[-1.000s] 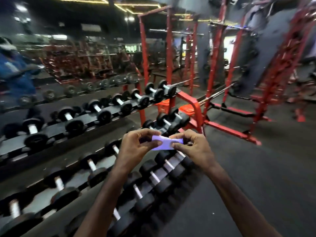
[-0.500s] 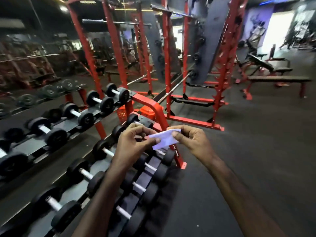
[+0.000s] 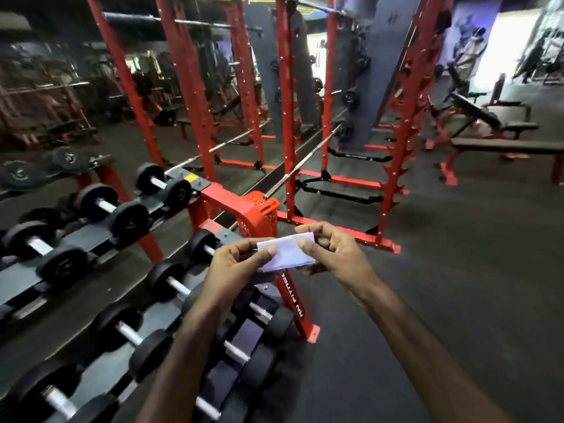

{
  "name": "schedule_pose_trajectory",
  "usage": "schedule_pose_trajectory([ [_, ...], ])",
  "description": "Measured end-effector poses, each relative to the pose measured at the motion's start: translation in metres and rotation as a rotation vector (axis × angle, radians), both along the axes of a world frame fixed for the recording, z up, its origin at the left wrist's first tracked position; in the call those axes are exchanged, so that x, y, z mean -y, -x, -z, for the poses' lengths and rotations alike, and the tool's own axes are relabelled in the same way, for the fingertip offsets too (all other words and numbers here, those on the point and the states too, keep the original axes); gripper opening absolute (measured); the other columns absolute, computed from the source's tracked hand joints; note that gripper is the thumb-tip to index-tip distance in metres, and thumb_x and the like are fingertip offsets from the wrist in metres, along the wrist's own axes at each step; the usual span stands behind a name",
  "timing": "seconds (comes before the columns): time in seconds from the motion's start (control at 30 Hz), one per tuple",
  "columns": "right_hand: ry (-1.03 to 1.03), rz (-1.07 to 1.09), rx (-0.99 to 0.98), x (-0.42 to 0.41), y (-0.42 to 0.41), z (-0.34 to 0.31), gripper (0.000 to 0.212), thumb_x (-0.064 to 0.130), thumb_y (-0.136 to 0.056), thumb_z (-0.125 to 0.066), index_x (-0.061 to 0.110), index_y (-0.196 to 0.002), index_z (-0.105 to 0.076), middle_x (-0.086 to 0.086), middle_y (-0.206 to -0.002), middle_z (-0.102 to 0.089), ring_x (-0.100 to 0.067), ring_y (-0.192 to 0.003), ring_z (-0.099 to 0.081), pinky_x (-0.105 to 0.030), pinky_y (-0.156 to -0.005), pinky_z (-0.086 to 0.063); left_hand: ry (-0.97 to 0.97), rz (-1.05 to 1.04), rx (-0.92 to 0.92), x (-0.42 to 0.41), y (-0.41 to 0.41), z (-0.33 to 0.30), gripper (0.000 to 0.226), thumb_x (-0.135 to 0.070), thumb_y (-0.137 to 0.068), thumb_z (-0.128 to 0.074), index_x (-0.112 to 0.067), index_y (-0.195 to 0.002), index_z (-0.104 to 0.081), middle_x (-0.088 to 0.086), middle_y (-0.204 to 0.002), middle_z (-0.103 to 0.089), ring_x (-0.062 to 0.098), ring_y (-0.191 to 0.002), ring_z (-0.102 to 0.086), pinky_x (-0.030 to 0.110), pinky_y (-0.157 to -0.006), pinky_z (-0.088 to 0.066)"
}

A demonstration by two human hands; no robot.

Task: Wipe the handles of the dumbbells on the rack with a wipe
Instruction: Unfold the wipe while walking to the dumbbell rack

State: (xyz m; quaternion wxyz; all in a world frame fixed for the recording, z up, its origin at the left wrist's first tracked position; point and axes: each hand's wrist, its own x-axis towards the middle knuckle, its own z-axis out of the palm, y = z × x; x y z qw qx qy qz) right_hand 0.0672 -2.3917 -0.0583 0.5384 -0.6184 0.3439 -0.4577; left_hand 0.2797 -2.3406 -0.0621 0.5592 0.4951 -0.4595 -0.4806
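A white folded wipe (image 3: 287, 253) is stretched between both hands above the right end of the dumbbell rack (image 3: 225, 206). My left hand (image 3: 235, 267) pinches its left edge and my right hand (image 3: 335, 254) pinches its right edge. Black dumbbells with silver handles (image 3: 105, 206) lie in rows on the rack's tiers, filling the left half of the view. The nearest ones (image 3: 177, 285) sit just below and left of my left hand. My forearms hide part of the lower tier.
Red squat racks (image 3: 287, 117) stand behind the dumbbell rack, with a barbell (image 3: 300, 161) leaning down to an orange crate (image 3: 262, 215). Black benches (image 3: 503, 146) stand at the far right. Dark rubber floor (image 3: 442, 300) spreads to the right of my arms.
The view has swung right along the rack to its end. Both hands have kept hold of the wipe and spread it a little wider.
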Motion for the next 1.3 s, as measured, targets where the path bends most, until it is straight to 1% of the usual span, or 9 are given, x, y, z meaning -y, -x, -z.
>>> schedule_pose_trajectory([
  [0.1,-0.061,-0.018,0.009,0.056,0.005,0.007,0.024,0.02,-0.1,-0.068,0.01,-0.122,-0.066,-0.017,-0.103,-0.071,-0.019,-0.08,-0.067,-0.034,-0.063,-0.062,-0.012,0.027,-0.008,0.06,0.003,0.01,0.036,-0.019,-0.09,-0.082,-0.004,-0.123,-0.077,0.025,-0.116,-0.078,0.043,-0.1,-0.078,0.053,-0.091,-0.065],
  [0.27,-0.029,-0.023,-0.068,0.169,0.004,0.031,0.015,0.007,-0.097,-0.07,0.005,-0.112,-0.072,-0.013,-0.092,-0.074,-0.02,-0.076,-0.067,-0.03,-0.06,-0.06,0.005,0.016,-0.007,0.165,0.006,0.033,0.037,-0.017,-0.086,-0.084,-0.004,-0.12,-0.078,0.024,-0.11,-0.08,0.045,-0.104,-0.076,0.069,-0.1,-0.056],
  [0.33,-0.001,-0.033,-0.113,0.217,-0.002,0.038,0.012,0.004,-0.096,-0.071,0.003,-0.107,-0.075,-0.019,-0.093,-0.076,-0.021,-0.076,-0.067,-0.031,-0.06,-0.058,0.023,0.014,0.031,0.214,0.007,0.04,0.031,-0.018,-0.089,-0.087,-0.006,-0.117,-0.08,0.021,-0.107,-0.081,0.047,-0.106,-0.076,0.064,-0.098,-0.057],
  [0.57,0.03,-0.001,-0.177,0.382,-0.032,0.027,0.01,0.016,-0.091,-0.08,0.006,-0.091,-0.079,-0.01,-0.085,-0.077,-0.01,-0.073,-0.064,-0.025,-0.06,-0.048,0.117,-0.092,0.177,0.382,-0.009,0.038,0.006,-0.012,-0.094,-0.081,-0.009,-0.096,-0.085,0.005,-0.092,-0.084,0.009,-0.083,-0.075,0.02,-0.074,-0.056],
  [0.7,-0.005,-0.048,-0.146,0.463,-0.041,0.021,0.009,0.009,-0.095,-0.073,0.006,-0.095,-0.081,-0.009,-0.091,-0.08,-0.01,-0.081,-0.069,-0.025,-0.069,-0.053,0.133,-0.114,0.19,0.458,-0.026,0.032,0.003,-0.015,-0.091,-0.085,-0.013,-0.092,-0.086,0.006,-0.092,-0.083,0.012,-0.085,-0.075,0.023,-0.077,-0.057],
  [0.97,-0.209,-0.153,-0.013,0.639,-0.083,0.053,0.018,0.021,-0.091,-0.078,0.004,-0.097,-0.079,-0.013,-0.088,-0.075,-0.022,-0.075,-0.065,-0.033,-0.063,-0.057,0.016,-0.296,0.125,0.598,-0.062,0.056,0.008,-0.009,-0.093,-0.08,-0.009,-0.097,-0.087,0.008,-0.098,-0.084,0.016,-0.091,-0.077,0.029,-0.083,-0.059],
  [1.03,-0.18,-0.254,-0.038,0.678,-0.1,0.06,0.017,0.021,-0.09,-0.079,0.006,-0.098,-0.078,-0.01,-0.09,-0.077,-0.019,-0.077,-0.068,-0.036,-0.066,-0.059,-0.005,-0.347,0.122,0.627,-0.067,0.064,0.009,-0.012,-0.094,-0.08,-0.013,-0.098,-0.088,0.007,-0.098,-0.084,0.015,-0.091,-0.077,0.028,-0.082,-0.058],
  [1.13,-0.173,-0.395,-0.036,0.747,-0.127,0.07,0.012,0.014,-0.091,-0.076,0.003,-0.093,-0.079,-0.005,-0.083,-0.078,-0.01,-0.074,-0.069,-0.025,-0.062,-0.056,-0.037,-0.405,0.067,0.679,-0.076,0.076,0.018,-0.024,-0.093,-0.076,-0.016,-0.104,-0.088,0.009,-0.108,-0.083,0.018,-0.098,-0.077,0.031,-0.087,-0.059],
  [1.3,-0.215,-0.669,-0.065,0.847,-0.161,0.069,0.021,0.015,-0.098,-0.069,0.004,-0.113,-0.077,-0.015,-0.104,-0.079,-0.016,-0.089,-0.07,-0.028,-0.07,-0.058,-0.045,-0.604,-0.065,0.739,-0.079,0.074,0.025,-0.022,-0.097,-0.066,-0.014,-0.112,-0.084,0.007,-0.116,-0.081,0.013,-0.105,-0.075,0.025,-0.089,-0.06],
])
